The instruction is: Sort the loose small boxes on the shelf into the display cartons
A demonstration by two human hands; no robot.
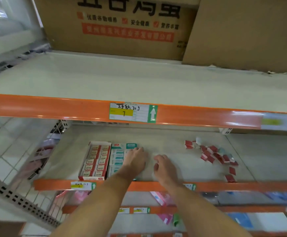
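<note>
Hands at the cartons, loose boxes off to the right

Shelf (173,144) with an orange front rail carries two display cartons side by side near its left end. The red carton (95,160) is packed with rows of red-and-white small boxes; the teal carton (118,157) touches its right side and holds white-and-teal boxes. The left hand (135,159) lies over the teal carton's right part, fingers straight and close together, pressing down on the boxes and pinching nothing. The right hand (164,166) hovers just beside it over bare shelf, fingers loosely curled and holding nothing. The loose small boxes (212,155), mostly red with a few pale ones, lie scattered well apart to the right, trailing toward the front rail. A handwritten price label (133,112) is stuck to the rail of the shelf above, where large cardboard boxes (122,26) stand.
</note>
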